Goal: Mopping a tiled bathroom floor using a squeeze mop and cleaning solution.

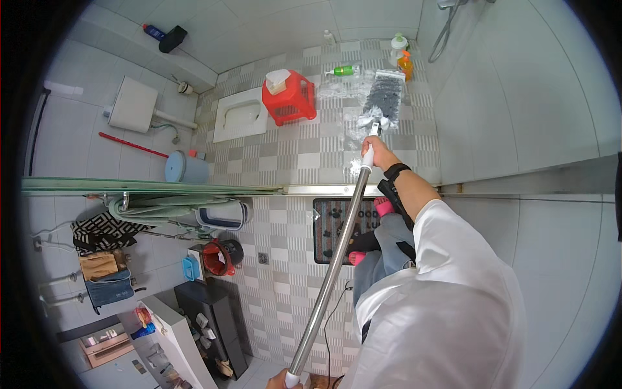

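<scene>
My right hand [375, 151], with a black band at the wrist, grips the white lower collar of a flat mop's metal pole [335, 257]. Down at the picture's bottom edge, my left hand [279, 380] is closed around the white grip at the pole's other end; part of it is cut off. The grey mop pad [384, 95] lies flat on the checkered tile floor beyond the threshold. White foam [374, 117] clings to its near end, and suds [342, 90] streak the tiles to its left. A green bottle [344, 71] lies on its side by the suds.
Beside the squat toilet [240, 114] stands a red plastic stool [289, 97] with tissues on top. An orange bottle [405, 65] and a white pump bottle [398, 46] stand past the pad. A metal threshold [335, 190] crosses before the doormat [335, 228]. A cable [326, 330] trails on the floor.
</scene>
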Tool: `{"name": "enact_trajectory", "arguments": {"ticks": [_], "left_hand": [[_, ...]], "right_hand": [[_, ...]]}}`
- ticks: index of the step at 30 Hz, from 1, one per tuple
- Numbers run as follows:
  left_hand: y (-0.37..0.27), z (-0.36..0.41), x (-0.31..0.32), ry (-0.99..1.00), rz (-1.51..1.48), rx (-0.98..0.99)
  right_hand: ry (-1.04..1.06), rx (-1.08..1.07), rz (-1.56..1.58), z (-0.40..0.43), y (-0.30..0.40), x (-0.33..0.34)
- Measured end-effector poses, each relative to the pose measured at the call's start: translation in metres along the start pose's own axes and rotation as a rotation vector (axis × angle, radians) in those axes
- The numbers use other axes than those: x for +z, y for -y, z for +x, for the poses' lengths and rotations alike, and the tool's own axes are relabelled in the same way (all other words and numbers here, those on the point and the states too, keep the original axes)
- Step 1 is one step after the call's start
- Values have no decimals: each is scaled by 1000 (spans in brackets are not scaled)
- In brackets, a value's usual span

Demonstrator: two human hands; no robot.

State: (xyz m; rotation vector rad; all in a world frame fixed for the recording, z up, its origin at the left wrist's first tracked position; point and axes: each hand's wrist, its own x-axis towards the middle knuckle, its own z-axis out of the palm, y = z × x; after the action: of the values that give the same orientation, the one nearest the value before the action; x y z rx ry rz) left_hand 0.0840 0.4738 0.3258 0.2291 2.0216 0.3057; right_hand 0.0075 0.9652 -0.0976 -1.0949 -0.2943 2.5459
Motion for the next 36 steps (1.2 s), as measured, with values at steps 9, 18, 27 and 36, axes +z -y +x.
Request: {"name": "enact_trajectory", "arguments": {"ticks": [9,18,27,36], "left_hand": [[5,48,40,13,-46,-31],[7,109,81,73,-264,-125],[-1,163,86,-64,-43,101],[-32,214,89,20,-303,81]], "right_hand": [[-137,-66,33,-26,-25,-4],[-166,18,1,-81,-74,12],[-219,16,-101,-139,-134,23],[-300,240,-77,-214,-188,49]]}}
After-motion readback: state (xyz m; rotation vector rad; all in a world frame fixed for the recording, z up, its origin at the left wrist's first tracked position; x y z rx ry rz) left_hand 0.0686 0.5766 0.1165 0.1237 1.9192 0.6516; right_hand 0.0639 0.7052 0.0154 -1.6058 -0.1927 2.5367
